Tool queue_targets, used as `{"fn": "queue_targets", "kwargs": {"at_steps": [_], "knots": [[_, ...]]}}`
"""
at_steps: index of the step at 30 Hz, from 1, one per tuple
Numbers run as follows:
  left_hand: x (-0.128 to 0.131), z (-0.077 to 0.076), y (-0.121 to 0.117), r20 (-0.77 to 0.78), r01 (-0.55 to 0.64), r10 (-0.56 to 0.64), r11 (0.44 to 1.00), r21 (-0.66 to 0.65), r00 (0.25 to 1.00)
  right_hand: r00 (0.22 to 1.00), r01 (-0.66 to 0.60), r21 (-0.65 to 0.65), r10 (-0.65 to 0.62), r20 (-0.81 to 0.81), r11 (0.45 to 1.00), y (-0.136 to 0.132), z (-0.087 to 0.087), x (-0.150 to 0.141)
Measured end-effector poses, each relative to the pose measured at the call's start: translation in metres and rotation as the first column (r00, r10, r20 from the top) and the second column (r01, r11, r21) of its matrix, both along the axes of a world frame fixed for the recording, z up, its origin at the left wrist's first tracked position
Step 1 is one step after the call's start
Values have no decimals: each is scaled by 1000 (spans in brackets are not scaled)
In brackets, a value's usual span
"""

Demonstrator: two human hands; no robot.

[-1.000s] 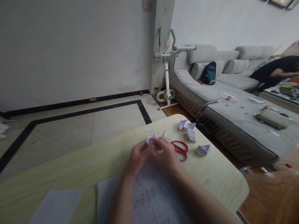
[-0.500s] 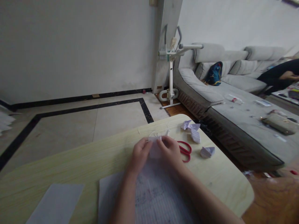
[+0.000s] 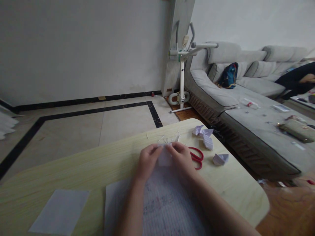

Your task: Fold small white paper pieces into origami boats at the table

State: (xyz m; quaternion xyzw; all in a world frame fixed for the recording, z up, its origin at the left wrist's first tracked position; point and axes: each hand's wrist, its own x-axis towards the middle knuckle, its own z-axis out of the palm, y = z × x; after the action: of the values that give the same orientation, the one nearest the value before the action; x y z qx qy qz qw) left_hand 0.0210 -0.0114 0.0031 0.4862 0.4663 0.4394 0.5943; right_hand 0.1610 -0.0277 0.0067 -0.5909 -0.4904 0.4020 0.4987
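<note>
A small white piece of paper (image 3: 164, 159) is pinched at its top edge between my two hands. My left hand (image 3: 147, 162) grips its left side, thumb and fingers closed. On the right side, my right hand (image 3: 181, 157) pinches the same edge, close to the other thumb. Beneath my forearms lies a larger sheet of lined paper with writing (image 3: 169, 206). Red-handled scissors (image 3: 197, 157) rest just right of my right hand, their blades hidden. Thin white paper strips (image 3: 168, 139) lie beyond my fingertips.
Several folded paper pieces (image 3: 207, 142) sit at the table's right side, one apart from the others (image 3: 220, 159). A blank white sheet (image 3: 61, 211) lies at the left on the wooden table (image 3: 98, 167). Beyond are a grey sofa (image 3: 258, 124), exercise equipment (image 3: 182, 72) and a person (image 3: 295, 78).
The view has shifted slightly, bringing more of the blank left sheet into sight. Both hands keep nearly the same pinch on the small paper.
</note>
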Motion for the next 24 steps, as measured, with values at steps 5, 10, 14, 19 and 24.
{"fn": "queue_targets", "kwargs": {"at_steps": [5,10,14,19,24], "knots": [[-1,0,1,21,19,-19,1000,-3,1000,998,-15,-25,13,-63,1000,0,2,1],[0,1,0,21,17,-17,1000,-18,1000,991,-24,-37,19,-129,999,0,2,1],[0,2,0,12,17,-17,1000,-5,1000,990,-34,-41,28,-142,999,1,1,2],[-1,2,0,4,33,-33,999,-7,999,992,-33,-30,29,-126,999,1,0,2],[-2,1,1,31,44,-43,999,-29,999,987,-32,-35,26,-161,999,0,1,1]]}}
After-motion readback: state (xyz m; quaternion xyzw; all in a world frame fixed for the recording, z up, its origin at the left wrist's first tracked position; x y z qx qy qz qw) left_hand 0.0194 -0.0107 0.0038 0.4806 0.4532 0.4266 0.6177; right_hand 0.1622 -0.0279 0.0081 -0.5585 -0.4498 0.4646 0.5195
